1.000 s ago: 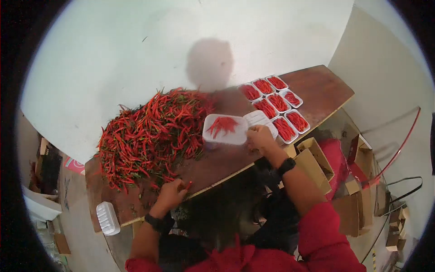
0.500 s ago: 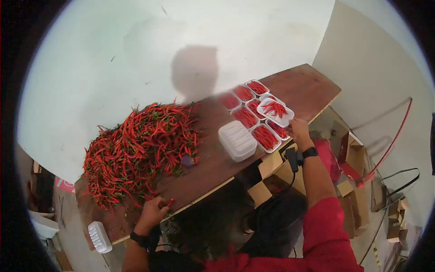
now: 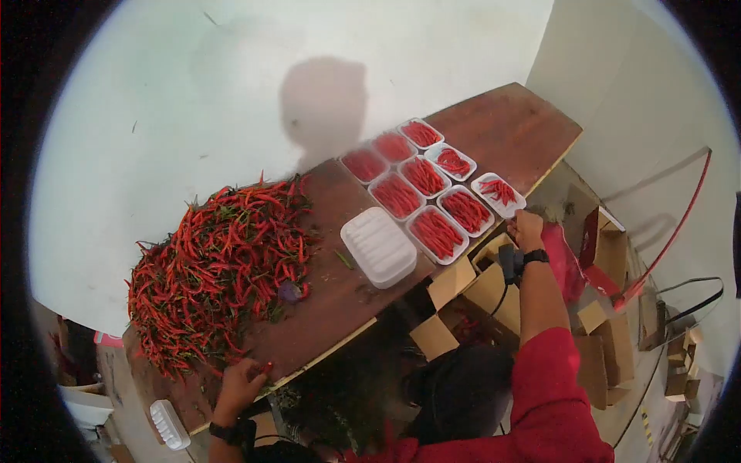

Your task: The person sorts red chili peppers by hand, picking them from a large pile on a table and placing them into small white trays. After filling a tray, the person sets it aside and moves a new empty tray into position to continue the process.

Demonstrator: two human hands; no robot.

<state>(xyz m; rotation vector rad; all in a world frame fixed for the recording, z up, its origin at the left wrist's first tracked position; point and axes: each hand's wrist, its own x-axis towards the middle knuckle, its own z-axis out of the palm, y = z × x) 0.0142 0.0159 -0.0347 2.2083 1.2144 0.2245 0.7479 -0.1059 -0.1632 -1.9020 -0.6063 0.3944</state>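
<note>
Nearest, the right hand (image 3: 527,230) sits at the bench (image 3: 509,127) edge. The end tray (image 3: 499,194) lies just beside it at 11 o'clock, its long axis running 10 to 4 o'clock. That grip is narrow, fingers curled, and I cannot tell whether they touch the tray rim. Well apart at 8 o'clock, the left hand (image 3: 239,382) rests on the bench edge, with the pile (image 3: 220,258) at 12 o'clock from it. Its grip is curled too. A chilli (image 3: 267,368) shows at the fingertips, but whether it is pinched or merely touched is unclear.

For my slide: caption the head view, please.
Right hand beside the end tray of chillies; left hand at the table edge by the chilli pile.
</note>
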